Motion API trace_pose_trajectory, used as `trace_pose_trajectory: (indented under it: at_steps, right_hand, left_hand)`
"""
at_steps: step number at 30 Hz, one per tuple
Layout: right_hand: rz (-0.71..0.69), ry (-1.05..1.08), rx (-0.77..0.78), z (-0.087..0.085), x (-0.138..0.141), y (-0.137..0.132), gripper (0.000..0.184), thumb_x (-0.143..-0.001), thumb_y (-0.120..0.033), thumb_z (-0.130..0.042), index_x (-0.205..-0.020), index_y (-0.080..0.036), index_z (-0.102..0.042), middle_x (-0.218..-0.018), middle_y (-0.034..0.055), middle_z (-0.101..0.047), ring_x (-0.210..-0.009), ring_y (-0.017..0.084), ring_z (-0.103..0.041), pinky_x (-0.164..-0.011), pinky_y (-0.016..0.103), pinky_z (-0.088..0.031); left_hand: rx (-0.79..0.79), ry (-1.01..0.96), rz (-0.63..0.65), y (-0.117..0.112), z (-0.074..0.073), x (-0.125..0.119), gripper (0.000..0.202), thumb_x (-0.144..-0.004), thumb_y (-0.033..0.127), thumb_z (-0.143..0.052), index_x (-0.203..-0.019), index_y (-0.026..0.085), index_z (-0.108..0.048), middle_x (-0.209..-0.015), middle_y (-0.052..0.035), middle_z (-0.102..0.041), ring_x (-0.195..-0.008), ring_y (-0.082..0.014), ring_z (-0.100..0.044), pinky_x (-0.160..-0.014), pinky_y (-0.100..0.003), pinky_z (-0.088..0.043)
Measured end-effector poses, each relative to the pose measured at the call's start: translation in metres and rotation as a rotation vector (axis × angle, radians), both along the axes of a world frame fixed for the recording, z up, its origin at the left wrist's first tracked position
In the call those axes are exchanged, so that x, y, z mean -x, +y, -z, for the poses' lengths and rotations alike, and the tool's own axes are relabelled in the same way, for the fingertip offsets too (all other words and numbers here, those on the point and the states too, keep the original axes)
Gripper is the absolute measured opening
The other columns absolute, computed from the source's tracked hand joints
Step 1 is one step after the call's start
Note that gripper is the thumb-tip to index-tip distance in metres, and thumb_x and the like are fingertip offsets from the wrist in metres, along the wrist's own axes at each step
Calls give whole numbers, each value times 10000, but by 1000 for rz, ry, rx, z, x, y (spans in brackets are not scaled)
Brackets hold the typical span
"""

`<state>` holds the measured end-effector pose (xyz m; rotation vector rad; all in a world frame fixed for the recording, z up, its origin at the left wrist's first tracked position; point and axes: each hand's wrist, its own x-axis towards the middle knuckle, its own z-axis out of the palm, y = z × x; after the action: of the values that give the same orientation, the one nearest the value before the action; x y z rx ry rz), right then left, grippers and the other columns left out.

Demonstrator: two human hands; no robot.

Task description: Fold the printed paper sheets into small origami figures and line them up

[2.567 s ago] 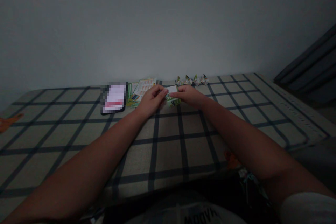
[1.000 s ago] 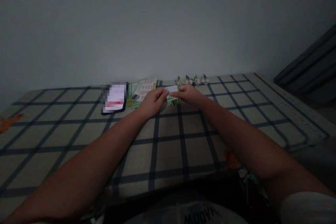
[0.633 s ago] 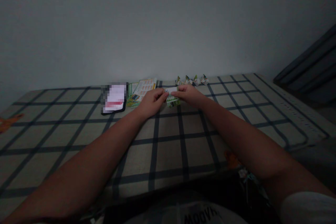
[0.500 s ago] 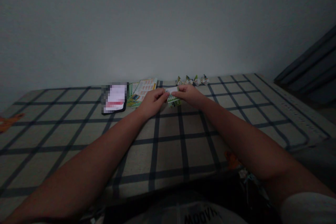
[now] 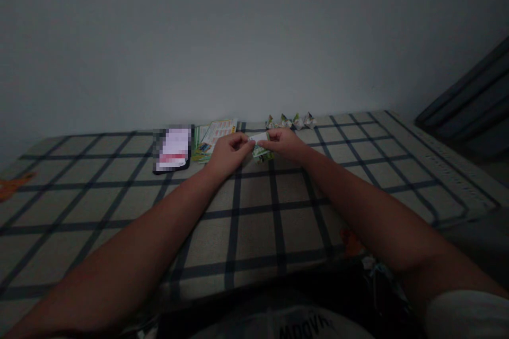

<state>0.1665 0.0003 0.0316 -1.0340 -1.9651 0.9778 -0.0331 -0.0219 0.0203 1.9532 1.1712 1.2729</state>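
Observation:
Both my hands meet far out on a plaid-covered surface (image 5: 254, 222). My left hand (image 5: 227, 151) and my right hand (image 5: 283, 144) each pinch one small piece of printed paper (image 5: 260, 145), white on top and green below, and hold it between them just above the cloth. The fingers of both hands are closed on its upper edge. The light is dim, so the paper's print is unreadable.
A lit phone (image 5: 173, 149) lies left of my hands, with a stack of green and orange leaflets (image 5: 212, 138) beside it. Several small folded paper figures (image 5: 290, 121) stand in a row by the wall. A dark slanted object (image 5: 469, 100) is at the right.
The paper's white top part has grown narrower as my fingers worked along it. Both hands have stayed in the same spot.

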Motion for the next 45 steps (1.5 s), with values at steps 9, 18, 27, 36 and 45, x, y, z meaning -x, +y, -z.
trace_pose_trajectory:
  at_steps: [9, 18, 27, 36, 45]
  right_hand:
    - [-27, 45, 10, 6, 2, 4, 405, -743, -511, -682, -612, -191, -471, -579, -71, -360, -565, 78, -332, -533, 243, -238]
    - [-76, 109, -3, 8, -1, 5, 483, -804, -610, -667, -656, -163, -561, -615, -45, -432, -606, 94, -379, -585, 259, -281]
    - [-90, 36, -65, 3, -1, 2, 472, -840, -596, -606, -640, -174, -532, -611, -40, -418, -608, 103, -378, -586, 268, -277]
    - [-71, 48, -65, 0, -1, -1, 517, -805, -632, -625, -588, -176, -511, -585, -55, -367, -591, 89, -349, -559, 263, -250]
    - [-80, 139, 46, -5, -1, -4, 502, -731, -639, -712, -698, -139, -679, -640, 12, -609, -648, 129, -546, -614, 263, -412]
  left_hand:
    - [-73, 30, 18, 3, 2, 2, 279, -822, 429, -643, -698, 182, -601, -596, 35, -497, -564, -120, -439, -550, -261, -321]
    - [-54, -144, -40, 0, -2, 1, 260, -830, 402, -652, -701, 189, -578, -606, 34, -514, -572, -115, -449, -560, -248, -337]
    - [87, -292, 30, 4, 4, 2, 295, -822, 395, -671, -647, 207, -526, -536, 46, -453, -493, -108, -392, -494, -249, -287]
    - [48, -61, 80, 4, 9, 4, 405, -853, 515, -629, -627, 180, -608, -575, 10, -495, -552, -134, -439, -518, -272, -305]
    - [-98, -17, -59, -6, -5, 6, 431, -861, 451, -614, -532, 195, -502, -524, 26, -417, -544, -129, -395, -541, -286, -281]
